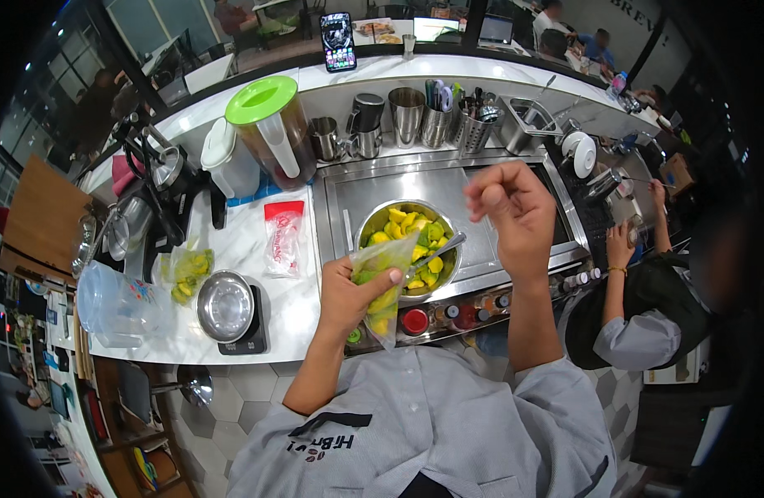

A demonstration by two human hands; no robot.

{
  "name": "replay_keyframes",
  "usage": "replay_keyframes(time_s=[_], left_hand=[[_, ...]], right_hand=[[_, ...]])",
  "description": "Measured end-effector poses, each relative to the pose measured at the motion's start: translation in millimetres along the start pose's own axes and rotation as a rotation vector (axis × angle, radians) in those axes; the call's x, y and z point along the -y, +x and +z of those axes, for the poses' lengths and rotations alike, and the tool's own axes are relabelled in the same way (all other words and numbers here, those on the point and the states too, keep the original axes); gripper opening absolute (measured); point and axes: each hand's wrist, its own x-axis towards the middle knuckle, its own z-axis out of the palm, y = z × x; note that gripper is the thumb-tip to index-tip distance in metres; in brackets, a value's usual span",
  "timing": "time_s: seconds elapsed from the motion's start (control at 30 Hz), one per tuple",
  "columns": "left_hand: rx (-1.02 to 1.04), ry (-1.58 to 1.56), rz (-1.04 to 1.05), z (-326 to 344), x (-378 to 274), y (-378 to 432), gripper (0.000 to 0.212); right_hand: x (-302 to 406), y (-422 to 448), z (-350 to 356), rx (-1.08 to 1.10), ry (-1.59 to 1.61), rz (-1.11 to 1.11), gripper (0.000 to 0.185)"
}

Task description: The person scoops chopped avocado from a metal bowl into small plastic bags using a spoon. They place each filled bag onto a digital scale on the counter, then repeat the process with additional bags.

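Observation:
My left hand grips a clear plastic bag that holds green-yellow fruit pieces, probably avocado. Just behind the bag sits a steel bowl of similar fruit chunks. A metal spoon leans in the bowl, its handle resting towards the right rim. My right hand is raised to the right of the bowl, over the steel counter inset. Its fingers are loosely curled and slightly blurred, with nothing visible in them.
Left on the marble counter are filled bags, a steel dish on a black digital scale, a red-and-clear packet and a plastic pitcher. A green-lidded jug stands behind. Bottles line the front edge. A co-worker works at right.

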Motion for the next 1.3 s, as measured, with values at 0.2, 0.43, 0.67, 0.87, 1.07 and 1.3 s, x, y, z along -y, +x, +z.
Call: replay_keyframes(time_s=[0.2,0.43,0.67,0.87,1.07,1.3], left_hand=[[0.107,0.478,0.022,-12.7,11.3,5.3,0.035],[0.107,0.532,0.031,-5.9,5.8,-7.8,0.032],[0.157,0.512,-0.073,-6.7,-1.5,-12.9,0.026],[0.113,0.249,-0.044,-9.3,0.0,-18.2,0.026],[0.136,0.295,0.056,-14.8,5.8,-18.7,0.027],[-0.112,0.16,0.188,-8.1,7.3,-13.3,0.017]], right_hand=[[-2.6,-11.8,53.9,0.548,-0.587,-0.195,0.041],[9.3,22.0,33.7,0.392,-0.374,-0.195,0.037],[10.0,13.2,43.4,0.698,-0.437,0.008,0.055],[9.9,15.3,26.7,0.422,-0.242,0.0,0.045],[-8.6,-19.8,40.0,0.469,-0.386,0.311,0.031],[-30.3,-20.8,40.3,0.432,-0.133,0.106,0.041]])
